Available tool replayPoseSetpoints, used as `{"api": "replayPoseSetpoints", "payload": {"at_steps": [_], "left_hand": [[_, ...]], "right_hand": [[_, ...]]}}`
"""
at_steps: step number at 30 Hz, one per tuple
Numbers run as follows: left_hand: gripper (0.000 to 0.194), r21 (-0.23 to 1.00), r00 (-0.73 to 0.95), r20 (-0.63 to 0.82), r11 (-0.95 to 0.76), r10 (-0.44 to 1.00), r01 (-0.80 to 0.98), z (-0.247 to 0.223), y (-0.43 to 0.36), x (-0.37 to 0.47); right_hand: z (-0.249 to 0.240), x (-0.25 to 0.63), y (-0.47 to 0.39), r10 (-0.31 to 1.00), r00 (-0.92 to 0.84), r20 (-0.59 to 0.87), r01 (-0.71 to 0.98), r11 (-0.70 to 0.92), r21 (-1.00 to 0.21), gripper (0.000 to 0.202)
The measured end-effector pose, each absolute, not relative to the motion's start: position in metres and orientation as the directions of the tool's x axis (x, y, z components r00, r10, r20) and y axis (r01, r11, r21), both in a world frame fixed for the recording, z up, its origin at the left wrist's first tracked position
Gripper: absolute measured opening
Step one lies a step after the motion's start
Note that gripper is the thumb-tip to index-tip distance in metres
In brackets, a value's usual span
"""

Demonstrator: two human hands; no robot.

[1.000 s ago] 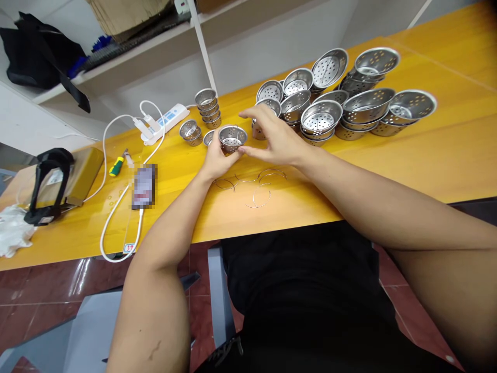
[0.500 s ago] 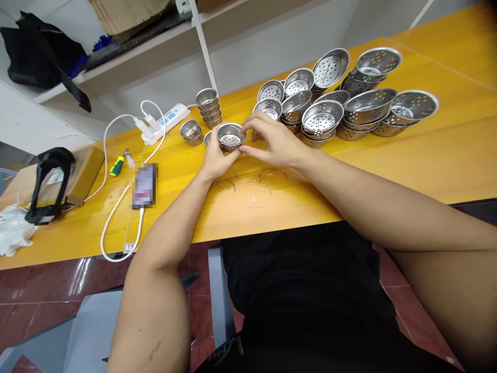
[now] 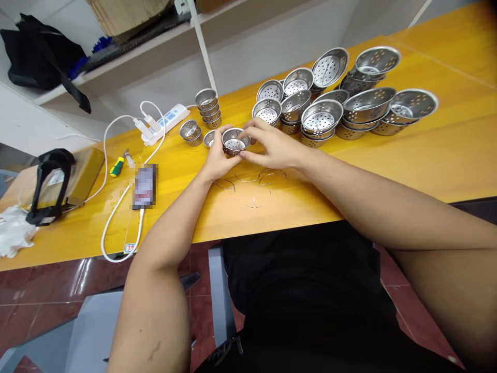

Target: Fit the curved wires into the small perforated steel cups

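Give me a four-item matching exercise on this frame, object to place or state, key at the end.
Things
1. round, perforated silver metal cup
2. thin, curved silver metal wires
3. tool with a green-and-yellow handle
4. long white plastic power strip

Places or states
A. on the yellow tabletop, between the bare arms
B. has white plugs in it
C. held in the bare left hand
D. between the brown cardboard box and the white-cabled rectangular phone

Pairs: 1-C, 2-A, 3-D, 4-B
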State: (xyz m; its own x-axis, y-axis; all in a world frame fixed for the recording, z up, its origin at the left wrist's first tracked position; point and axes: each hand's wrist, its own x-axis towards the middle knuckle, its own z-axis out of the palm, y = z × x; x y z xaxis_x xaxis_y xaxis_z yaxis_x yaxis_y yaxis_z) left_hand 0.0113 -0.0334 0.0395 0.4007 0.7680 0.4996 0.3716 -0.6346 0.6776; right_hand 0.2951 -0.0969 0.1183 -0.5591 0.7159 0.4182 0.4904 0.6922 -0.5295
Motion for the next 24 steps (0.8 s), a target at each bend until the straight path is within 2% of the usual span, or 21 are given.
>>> {"api": "replayPoseSetpoints", "payload": {"at_steps": [3, 6, 8, 11, 18, 20, 24], "left_hand": [[0.108, 0.694, 0.329, 0.488, -0.588, 0.809, 0.416, 0.040, -0.031, 0.008], [0.110, 0.712, 0.269, 0.488, -0.557, 0.831, 0.427, 0.038, -0.026, 0.005], [0.111, 0.719, 0.257, 0.483, -0.547, 0.837, 0.430, 0.038, -0.026, 0.005], [0.114, 0.714, 0.279, 0.471, -0.548, 0.837, 0.436, 0.044, -0.032, 0.007], [0.118, 0.608, 0.326, 0.459, -0.560, 0.827, 0.563, 0.067, -0.048, 0.012], [0.116, 0.605, 0.331, 0.455, -0.559, 0.827, 0.567, 0.064, -0.047, 0.012], [0.101, 0.634, 0.326, 0.402, -0.517, 0.856, 0.575, 0.055, -0.042, 0.012]], "right_hand": [[0.128, 0.298, -0.101, 0.807, -0.482, 0.342, 0.627, 0.590, -0.509, 0.060], [0.130, 0.303, -0.099, 0.876, -0.424, 0.230, 0.770, 0.482, -0.417, 0.051], [0.126, 0.306, -0.094, 0.897, -0.405, 0.174, 0.824, 0.441, -0.355, 0.054], [0.115, 0.309, -0.084, 0.900, -0.411, 0.146, 0.835, 0.436, -0.336, 0.071], [0.101, 0.303, -0.069, 0.914, -0.389, 0.118, 0.808, 0.400, -0.433, 0.100], [0.103, 0.302, -0.067, 0.923, -0.374, 0.092, 0.822, 0.376, -0.429, 0.100], [0.108, 0.305, -0.069, 0.921, -0.366, 0.134, 0.822, 0.388, -0.418, 0.080]]}}
